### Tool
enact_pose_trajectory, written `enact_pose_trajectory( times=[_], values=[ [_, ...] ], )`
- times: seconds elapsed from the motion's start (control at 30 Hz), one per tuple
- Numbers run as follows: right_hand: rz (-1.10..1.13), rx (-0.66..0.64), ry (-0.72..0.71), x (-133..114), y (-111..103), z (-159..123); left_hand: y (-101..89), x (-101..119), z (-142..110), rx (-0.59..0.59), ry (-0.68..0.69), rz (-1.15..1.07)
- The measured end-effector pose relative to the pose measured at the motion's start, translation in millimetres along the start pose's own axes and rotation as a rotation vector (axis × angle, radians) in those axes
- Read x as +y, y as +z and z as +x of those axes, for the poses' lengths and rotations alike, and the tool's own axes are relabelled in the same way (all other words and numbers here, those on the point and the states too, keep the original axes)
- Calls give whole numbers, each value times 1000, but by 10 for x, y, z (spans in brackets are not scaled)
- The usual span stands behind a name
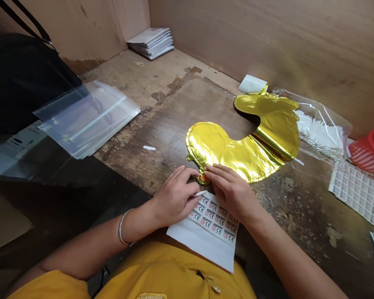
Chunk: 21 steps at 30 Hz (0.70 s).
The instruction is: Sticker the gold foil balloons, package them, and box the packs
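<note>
A flat gold foil balloon [233, 160], curved with a scalloped far end and a fold across it, lies on the table in front of me. My right hand [232, 189] has its fingertips pressed on the balloon's small near tail; its thumb is mostly hidden. My left hand [177, 193] is closed, its thumb on a sheet of CE-mark stickers [213, 220] at the upper left corner, where the edge curls up. Its index finger touches the balloon's tail. The sheet, with white backing below, rests against my front under both hands.
Clear plastic sleeves [93, 118] are stacked at left beside a black bag [25, 83]. White packets [151, 43] sit in the back corner. At right are a clear bag of white sticks [321, 133], a red basket [369, 153] and another sticker sheet [360, 193].
</note>
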State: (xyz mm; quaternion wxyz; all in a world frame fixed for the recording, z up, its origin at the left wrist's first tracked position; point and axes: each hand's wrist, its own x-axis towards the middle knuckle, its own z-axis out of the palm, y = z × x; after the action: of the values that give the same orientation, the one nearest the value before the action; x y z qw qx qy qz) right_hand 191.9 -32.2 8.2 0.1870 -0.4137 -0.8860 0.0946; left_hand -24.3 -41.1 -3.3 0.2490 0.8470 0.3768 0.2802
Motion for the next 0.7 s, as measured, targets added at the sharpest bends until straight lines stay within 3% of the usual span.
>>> enact_pose_trajectory(
  times=[0.2, 0.4, 0.7],
  values=[
    [3, 132, 13, 44, 87, 78, -12, 20, -7, 0, -33, -105],
    [237, 167, 454, 95, -15, 191, 25, 2, -13, 14, -43, -73],
    [697, -8, 774, 251, -132, 295, -32, 29, 17, 1, 14, -6]
  ],
)
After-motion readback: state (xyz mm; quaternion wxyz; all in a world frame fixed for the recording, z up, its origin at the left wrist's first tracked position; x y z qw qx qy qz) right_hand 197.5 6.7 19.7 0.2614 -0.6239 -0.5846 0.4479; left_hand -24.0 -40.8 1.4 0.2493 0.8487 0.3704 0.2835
